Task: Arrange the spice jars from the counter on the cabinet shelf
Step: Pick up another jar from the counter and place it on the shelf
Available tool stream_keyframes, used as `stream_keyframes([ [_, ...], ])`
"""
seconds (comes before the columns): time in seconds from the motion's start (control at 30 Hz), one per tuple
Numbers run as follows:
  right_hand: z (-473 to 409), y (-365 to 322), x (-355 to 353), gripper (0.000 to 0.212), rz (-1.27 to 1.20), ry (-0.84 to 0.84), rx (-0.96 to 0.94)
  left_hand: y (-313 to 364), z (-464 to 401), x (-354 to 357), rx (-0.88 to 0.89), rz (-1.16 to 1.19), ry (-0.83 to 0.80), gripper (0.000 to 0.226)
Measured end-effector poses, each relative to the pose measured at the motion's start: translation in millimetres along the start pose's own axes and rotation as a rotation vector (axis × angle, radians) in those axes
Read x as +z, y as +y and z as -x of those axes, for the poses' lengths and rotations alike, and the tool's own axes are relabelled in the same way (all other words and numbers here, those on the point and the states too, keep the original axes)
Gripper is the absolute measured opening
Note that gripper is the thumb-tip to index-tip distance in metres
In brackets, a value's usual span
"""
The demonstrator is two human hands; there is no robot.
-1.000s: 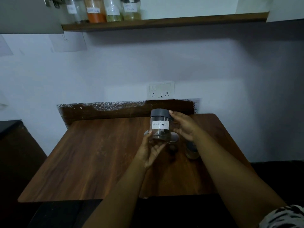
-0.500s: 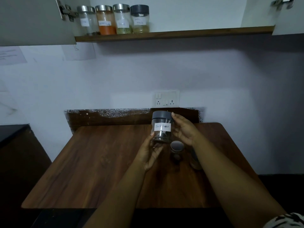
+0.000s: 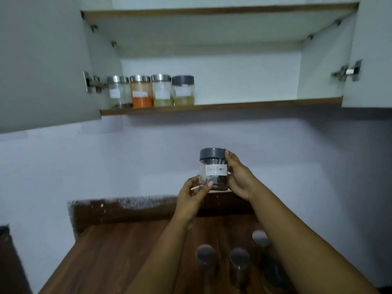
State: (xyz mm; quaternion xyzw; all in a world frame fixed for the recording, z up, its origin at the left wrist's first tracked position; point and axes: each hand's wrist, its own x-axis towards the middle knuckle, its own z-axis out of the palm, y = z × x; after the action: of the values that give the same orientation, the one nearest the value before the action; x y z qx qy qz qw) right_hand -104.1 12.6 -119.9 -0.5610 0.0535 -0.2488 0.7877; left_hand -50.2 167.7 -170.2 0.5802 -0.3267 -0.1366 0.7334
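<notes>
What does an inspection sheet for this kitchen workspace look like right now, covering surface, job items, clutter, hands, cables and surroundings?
Surface: wooden counter, bare on its left part.
Job's things: black pepper jar held in the air; four jars lined at the left end of the cabinet shelf; three jars on the counter.
Clutter: nothing seen.
Hands: left hand and right hand both grip the pepper jar.
Cables: nothing seen.
Surroundings: cabinet doors open, white wall.

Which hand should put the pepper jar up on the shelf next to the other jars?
Probably the right hand: it wraps the Black Pepper jar from lid to base, while the left hand only pinches its bottom. The shelf is bare right of the grey-lidded jar.
</notes>
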Motion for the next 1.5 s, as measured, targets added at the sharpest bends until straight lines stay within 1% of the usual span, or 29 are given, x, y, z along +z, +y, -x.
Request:
stream_keyframes([
  [0.1, -28.8, -39.7, 26.8, 0.049, 0.054, -0.032, -0.095, 42.2, -39.1, -6.6, 0.128, -0.054, 0.007, 0.052],
  [0.23, -62.6, -90.1, 56.9, 0.066, 0.169, -0.076, -0.245, 81.8, -92.3, -14.5, 0.286, -0.104, 0.0, 0.048],
  [0.33, -83.3, -122.6, 72.9, 0.07, 0.263, -0.121, -0.356, 107.3, -125.1, -15.8, 0.396, -0.139, 0.029, 0.053],
  [0.5, -125.3, -166.1, 86.2, 0.087, 0.316, -0.079, -0.416, 140.5, -179.4, -14.0, 0.563, -0.228, 0.036, 0.057],
  [0.57, -141.1, -179.9, 87.6, 0.094, 0.339, -0.043, -0.439, 149.2, -200.9, -10.3, 0.618, -0.347, 0.087, 0.064],
  [0.6, -149.4, -186.0, 87.0, 0.093, 0.348, -0.029, -0.448, 153.4, -209.9, -8.2, 0.637, -0.423, 0.112, 0.065],
  [0.67, -163.8, -193.6, 85.0, 0.089, 0.349, -0.014, -0.447, 156.0, -229.2, -5.4, 0.651, -0.597, 0.155, 0.059],
  [0.73, -179.5, -193.9, 79.9, 0.077, 0.346, 0.019, -0.43, 149.8, -245.5, -7.7, 0.696, -0.749, 0.26, 0.05],
  [0.8, -194.2, -188.4, 71.7, 0.065, 0.414, 0.084, -0.38, 133.5, -258.0, -16.3, 0.818, -0.842, 0.439, 0.034],
  [0.87, -209.7, -185.2, 61.2, 0.068, 0.501, 0.104, -0.298, 113.5, -266.8, -25.8, 0.961, -0.962, 0.582, 0.024],
  [0.93, -221.1, -186.5, 56.3, 0.074, 0.563, 0.09, -0.239, 99.3, -272.7, -30.8, 1.06, -1.061, 0.629, 0.024],
  [1.0, -230.5, -187.3, 56.3, 0.075, 0.601, 0.08, -0.2, 96.5, -275.6, -29.9, 1.083, -1.078, 0.67, 0.022],
  [1.13, -241.4, -182.3, 55.4, 0.072, 0.633, 0.065, -0.192, 93.1, -280.6, -28.2, 1.132, -1.074, 0.719, 0.022],
  [1.2, -245.9, -181.6, 51.3, 0.072, 0.638, 0.064, -0.198, 91.7, -281.7, -29.4, 1.141, -1.078, 0.717, 0.024],
  [1.43, -249.4, -179.0, 47.2, 0.085, 0.767, 0.135, -0.205, 90.4, -278.9, -29.7, 1.144, -1.084, 0.715, 0.025],
  [1.5, -243.0, -178.7, 49.8, 0.083, 0.78, 0.14, -0.22, 92.7, -276.1, -30.0, 1.122, -1.089, 0.693, 0.025],
])
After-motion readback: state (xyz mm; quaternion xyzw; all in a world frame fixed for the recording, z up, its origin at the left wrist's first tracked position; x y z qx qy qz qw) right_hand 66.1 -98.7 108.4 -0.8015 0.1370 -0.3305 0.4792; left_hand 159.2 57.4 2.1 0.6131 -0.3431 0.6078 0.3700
